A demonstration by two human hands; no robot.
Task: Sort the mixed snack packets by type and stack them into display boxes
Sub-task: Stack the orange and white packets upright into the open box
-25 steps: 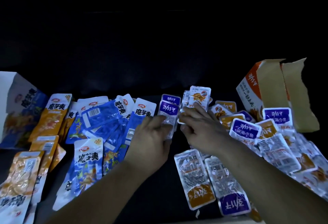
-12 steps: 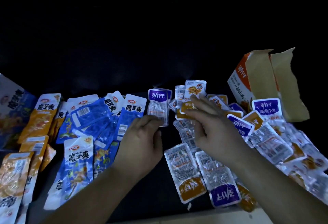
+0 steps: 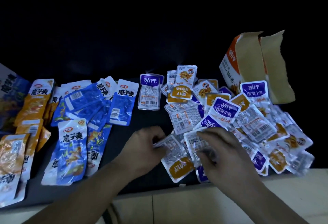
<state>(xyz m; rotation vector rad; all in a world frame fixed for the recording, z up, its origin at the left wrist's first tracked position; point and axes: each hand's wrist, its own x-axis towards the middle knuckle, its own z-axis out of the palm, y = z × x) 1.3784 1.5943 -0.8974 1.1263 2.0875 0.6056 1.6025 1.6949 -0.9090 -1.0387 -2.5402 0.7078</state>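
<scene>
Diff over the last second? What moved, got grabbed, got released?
Both hands came back from the far middle to the near edge. The left hand let go of the purple-topped packet, which now lies alone, and pinches the edge of an orange-ended packet. The right hand left the far packets and rests on a purple-ended packet; grip blurred. Blue packets, orange packets and open box stayed put.

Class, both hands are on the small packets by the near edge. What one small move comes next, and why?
Probably lift the orange-ended packet clear: the left hand pinches its edge, while the right hand covers the overlapping purple-ended packet in a mixed pile.
</scene>
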